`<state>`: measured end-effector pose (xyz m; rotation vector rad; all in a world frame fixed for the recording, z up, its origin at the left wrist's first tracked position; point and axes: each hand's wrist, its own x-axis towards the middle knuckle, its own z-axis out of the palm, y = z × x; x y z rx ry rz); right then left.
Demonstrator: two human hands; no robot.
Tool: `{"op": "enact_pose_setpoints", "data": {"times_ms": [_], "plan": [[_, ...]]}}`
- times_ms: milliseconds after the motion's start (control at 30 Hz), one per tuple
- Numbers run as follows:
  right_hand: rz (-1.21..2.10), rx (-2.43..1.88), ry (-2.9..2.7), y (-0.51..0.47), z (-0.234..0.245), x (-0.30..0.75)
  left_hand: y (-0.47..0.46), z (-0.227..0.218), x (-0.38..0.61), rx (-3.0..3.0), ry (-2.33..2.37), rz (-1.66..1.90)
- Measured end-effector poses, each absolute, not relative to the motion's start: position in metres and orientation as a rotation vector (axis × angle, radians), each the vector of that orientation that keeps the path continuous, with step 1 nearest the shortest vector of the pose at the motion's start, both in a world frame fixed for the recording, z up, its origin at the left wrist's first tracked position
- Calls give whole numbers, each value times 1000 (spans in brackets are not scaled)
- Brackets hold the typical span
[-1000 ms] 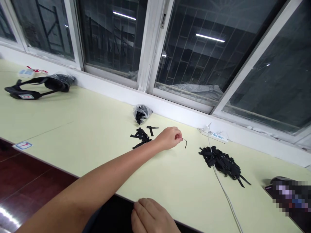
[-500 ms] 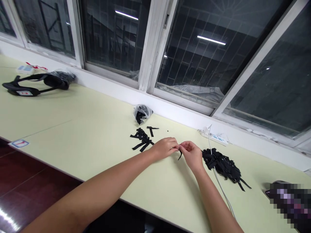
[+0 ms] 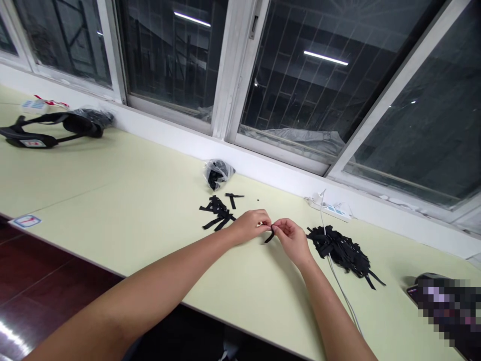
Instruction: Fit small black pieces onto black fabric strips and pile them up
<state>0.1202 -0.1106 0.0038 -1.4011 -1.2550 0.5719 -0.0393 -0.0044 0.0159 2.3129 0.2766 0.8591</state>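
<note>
My left hand [image 3: 251, 226] and my right hand [image 3: 291, 237] meet over the pale green table [image 3: 124, 200], fingers pinched together on one small black strip [image 3: 269, 236] that hangs between them. Left of my left hand lies a small heap of black strips [image 3: 217, 214]. Right of my right hand sits a larger pile of black strips [image 3: 340, 249]. Both forearms reach in from the near edge.
A clear plastic bag of black pieces [image 3: 218, 173] lies by the window sill. A white power strip [image 3: 332, 208] with a white cable [image 3: 338, 286] crosses the larger pile. A black headset [image 3: 45, 131] rests far left. A dark blurred object [image 3: 447, 303] sits at the right.
My right hand came up from the near table edge to meet the left hand. Both now pinch the black strip that the left hand alone held a second ago.
</note>
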Motion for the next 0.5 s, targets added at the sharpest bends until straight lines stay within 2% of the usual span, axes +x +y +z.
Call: {"op": "enact_pose_setpoints", "data": {"times_ms": [500], "plan": [[645,-1409,-1196,-113,6,111,-1,14,-42,2497,244,806]]}}
